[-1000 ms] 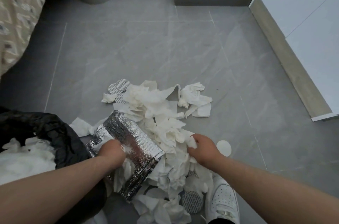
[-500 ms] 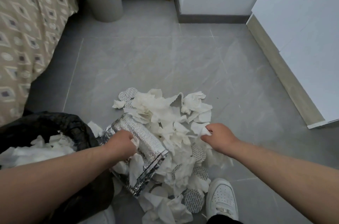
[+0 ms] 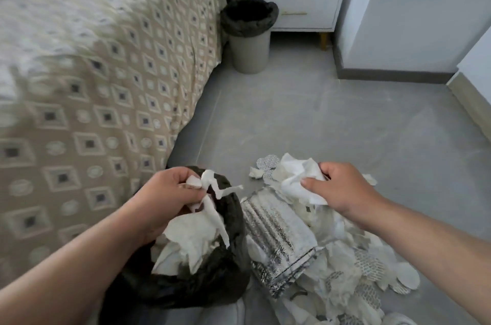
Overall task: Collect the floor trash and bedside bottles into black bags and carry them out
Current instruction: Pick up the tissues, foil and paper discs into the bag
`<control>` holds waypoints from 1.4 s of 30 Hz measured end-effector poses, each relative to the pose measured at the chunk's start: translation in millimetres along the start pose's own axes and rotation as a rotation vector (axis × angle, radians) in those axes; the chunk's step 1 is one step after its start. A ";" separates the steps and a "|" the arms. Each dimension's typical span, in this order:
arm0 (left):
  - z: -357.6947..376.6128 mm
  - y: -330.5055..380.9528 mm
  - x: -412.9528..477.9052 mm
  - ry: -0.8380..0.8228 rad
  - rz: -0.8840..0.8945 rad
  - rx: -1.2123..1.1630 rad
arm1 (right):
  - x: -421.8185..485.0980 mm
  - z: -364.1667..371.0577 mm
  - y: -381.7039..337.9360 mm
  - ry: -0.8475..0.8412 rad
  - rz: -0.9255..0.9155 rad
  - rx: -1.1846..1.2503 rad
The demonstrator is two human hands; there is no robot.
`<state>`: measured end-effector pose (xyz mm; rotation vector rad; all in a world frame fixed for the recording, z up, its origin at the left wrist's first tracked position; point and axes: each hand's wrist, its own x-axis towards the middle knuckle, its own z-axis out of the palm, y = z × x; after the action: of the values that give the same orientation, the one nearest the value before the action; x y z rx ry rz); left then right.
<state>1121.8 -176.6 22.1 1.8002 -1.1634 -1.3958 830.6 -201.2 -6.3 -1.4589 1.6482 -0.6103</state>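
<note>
Tissue pile (image 3: 342, 266) lies on floor (image 3: 318, 117) right of black bag (image 3: 212, 279); light, soft, crushes easily, best grabbed in bunches; left hand (image 3: 170, 197) pinches scraps over bag mouth; right hand (image 3: 337, 189) clenches wad; foil pouch (image 3: 279, 239) probably stiffer.

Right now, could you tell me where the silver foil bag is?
The silver foil bag lies on the floor at lower centre, just right of the black bag, amid the tissue pile.
</note>
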 end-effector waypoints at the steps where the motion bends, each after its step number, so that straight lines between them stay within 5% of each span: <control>1: -14.3 -9.9 -3.8 0.055 0.002 -0.001 | -0.1 9.2 -10.9 -0.019 -0.012 0.030; 9: -42.0 -97.2 17.3 0.268 -0.039 0.258 | 3.7 61.0 -64.7 -0.191 0.008 0.377; 17: -44.8 -147.7 30.5 0.033 -0.034 0.518 | 21.3 103.3 -79.9 -0.244 0.040 0.436; 24: -63.6 -167.4 8.7 0.330 0.208 0.674 | 33.6 178.9 -86.6 -0.365 0.034 0.200; 31: -65.9 -188.0 12.8 0.353 0.240 0.724 | 35.3 223.2 -71.2 -0.525 0.123 -0.011; 37: -66.6 -174.7 10.6 0.357 0.277 0.650 | 6.5 179.7 -74.8 -0.585 -0.035 -0.250; 42: -41.1 -117.9 10.2 0.311 0.523 0.595 | -12.2 75.1 -51.0 -0.508 -0.047 -0.289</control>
<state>1195.6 -134.8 -70.1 1.7965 -1.8232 -0.4739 921.1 -187.7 -2.4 -1.6914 1.3337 -0.0080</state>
